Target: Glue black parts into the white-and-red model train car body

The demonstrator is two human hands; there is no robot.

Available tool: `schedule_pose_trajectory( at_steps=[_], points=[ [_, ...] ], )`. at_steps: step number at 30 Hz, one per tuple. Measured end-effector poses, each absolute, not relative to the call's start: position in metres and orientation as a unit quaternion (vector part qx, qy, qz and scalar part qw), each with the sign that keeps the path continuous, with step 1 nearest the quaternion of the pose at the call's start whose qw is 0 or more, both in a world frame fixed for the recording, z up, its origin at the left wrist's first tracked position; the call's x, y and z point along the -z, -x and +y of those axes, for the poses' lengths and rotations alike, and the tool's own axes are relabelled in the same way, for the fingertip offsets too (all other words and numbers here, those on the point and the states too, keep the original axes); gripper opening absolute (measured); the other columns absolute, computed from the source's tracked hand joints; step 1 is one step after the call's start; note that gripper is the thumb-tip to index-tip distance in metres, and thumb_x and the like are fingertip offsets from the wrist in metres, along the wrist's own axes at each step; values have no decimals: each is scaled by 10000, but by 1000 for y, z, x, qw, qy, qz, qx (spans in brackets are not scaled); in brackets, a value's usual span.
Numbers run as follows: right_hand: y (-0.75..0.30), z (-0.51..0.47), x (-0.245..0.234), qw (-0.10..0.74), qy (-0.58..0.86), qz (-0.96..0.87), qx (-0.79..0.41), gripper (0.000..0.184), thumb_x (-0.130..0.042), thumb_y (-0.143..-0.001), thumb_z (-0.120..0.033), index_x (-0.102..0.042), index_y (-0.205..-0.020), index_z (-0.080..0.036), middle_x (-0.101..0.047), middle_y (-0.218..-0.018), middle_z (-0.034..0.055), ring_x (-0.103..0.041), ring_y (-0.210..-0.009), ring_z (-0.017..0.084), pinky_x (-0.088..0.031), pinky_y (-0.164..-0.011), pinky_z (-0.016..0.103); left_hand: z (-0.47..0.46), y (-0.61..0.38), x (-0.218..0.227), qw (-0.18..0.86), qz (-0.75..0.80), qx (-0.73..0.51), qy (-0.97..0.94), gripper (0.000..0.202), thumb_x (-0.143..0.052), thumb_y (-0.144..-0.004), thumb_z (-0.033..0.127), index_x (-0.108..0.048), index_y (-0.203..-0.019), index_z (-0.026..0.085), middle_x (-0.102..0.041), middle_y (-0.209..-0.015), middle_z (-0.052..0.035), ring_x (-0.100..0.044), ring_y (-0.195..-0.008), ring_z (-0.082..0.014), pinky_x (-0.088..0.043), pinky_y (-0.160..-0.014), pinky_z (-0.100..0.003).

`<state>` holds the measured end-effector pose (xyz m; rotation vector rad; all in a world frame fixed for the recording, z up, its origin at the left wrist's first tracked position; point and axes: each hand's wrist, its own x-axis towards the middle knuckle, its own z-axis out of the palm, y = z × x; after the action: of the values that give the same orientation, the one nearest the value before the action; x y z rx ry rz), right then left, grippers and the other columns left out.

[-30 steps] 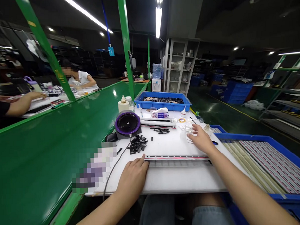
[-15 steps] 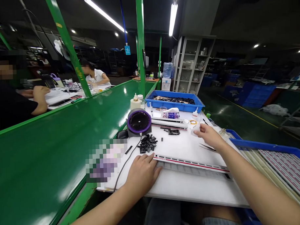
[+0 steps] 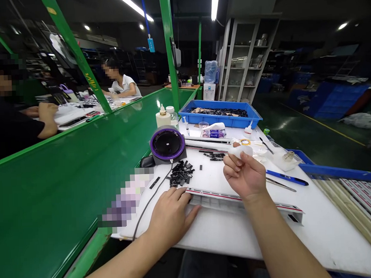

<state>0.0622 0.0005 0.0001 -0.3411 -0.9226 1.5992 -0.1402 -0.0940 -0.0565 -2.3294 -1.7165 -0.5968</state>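
Observation:
My left hand [image 3: 171, 214] lies flat, fingers spread, on the left end of a long white strip with a red line [image 3: 254, 201] that runs across the white worktop [image 3: 225, 235]. My right hand [image 3: 244, 173] is raised above the strip, palm toward me, its fingers closed on a small white wad [image 3: 240, 150] held at the fingertips. A heap of small black parts [image 3: 181, 173] sits just beyond my left hand. Behind the heap stands a round black device with a purple ring [image 3: 167, 144], its cable trailing to the table's front edge.
A blue tray of black parts [image 3: 220, 115], a glue bottle [image 3: 163, 116], a tape ring [image 3: 245, 142], a blue-handled tool [image 3: 286, 177] and tweezers [image 3: 280, 185] lie on the far and right side. A green conveyor [image 3: 67, 167] runs along the left; two other people work beyond it.
My right hand came back from the far right of the worktop toward me, turned palm up and now holds the white wad. The left hand stayed on the strip's end.

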Motion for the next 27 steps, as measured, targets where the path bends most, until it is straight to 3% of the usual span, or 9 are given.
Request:
schedule_pose_trajectory(
  at_steps=[3, 7, 10, 14, 19, 27],
  points=[
    [-60, -3, 2, 580, 191, -386, -692, 233, -649, -768, -416, -581, -851, -209, -206, -576, -71, -172, -463, 100, -173, -377, 194, -91, 139, 57, 83, -580, 212, 782, 215, -561, -860, 399, -623, -877, 193, -665, -956, -89, -574, -880, -253, -507, -759, -422],
    [-45, -15, 7, 584, 217, -431, -653, 428, -599, -832, -606, -565, -754, -186, -235, -487, -86, -177, -400, 71, -171, -359, 183, -89, 140, 58, 88, -568, 230, 786, 215, -567, -856, 403, -622, -858, 195, -663, -941, -84, -579, -870, -240, -509, -748, -396],
    [-37, -25, 14, 588, 265, -516, -564, 508, -595, -835, -646, -607, -703, -155, -343, -472, -54, -283, -409, 75, -217, -380, 196, -88, 141, 58, 102, -560, 240, 787, 227, -576, -852, 414, -630, -873, 194, -668, -944, -84, -589, -873, -243, -511, -743, -389],
    [-33, -36, 21, 585, 323, -605, -434, 515, -544, -896, -593, -629, -659, -144, -433, -483, -18, -405, -453, 105, -299, -433, 227, -89, 141, 58, 112, -556, 246, 786, 240, -584, -848, 424, -628, -855, 188, -675, -935, -83, -593, -853, -235, -515, -744, -383],
    [-26, -40, 25, 564, 327, -686, -323, 418, -506, -948, -451, -611, -670, -157, -447, -502, -19, -412, -469, 111, -313, -480, 250, -90, 141, 59, 105, -556, 254, 784, 241, -604, -837, 431, -632, -842, 192, -685, -927, -71, -593, -855, -228, -515, -770, -383],
    [-20, -44, 27, 557, 313, -725, -257, 408, -504, -948, -342, -426, -578, -188, -381, -515, -33, -340, -477, 99, -268, -502, 256, -88, 142, 62, 83, -564, 248, 783, 271, -580, -852, 447, -656, -813, 190, -697, -904, -68, -597, -830, -222, -510, -754, -387]
  ],
)
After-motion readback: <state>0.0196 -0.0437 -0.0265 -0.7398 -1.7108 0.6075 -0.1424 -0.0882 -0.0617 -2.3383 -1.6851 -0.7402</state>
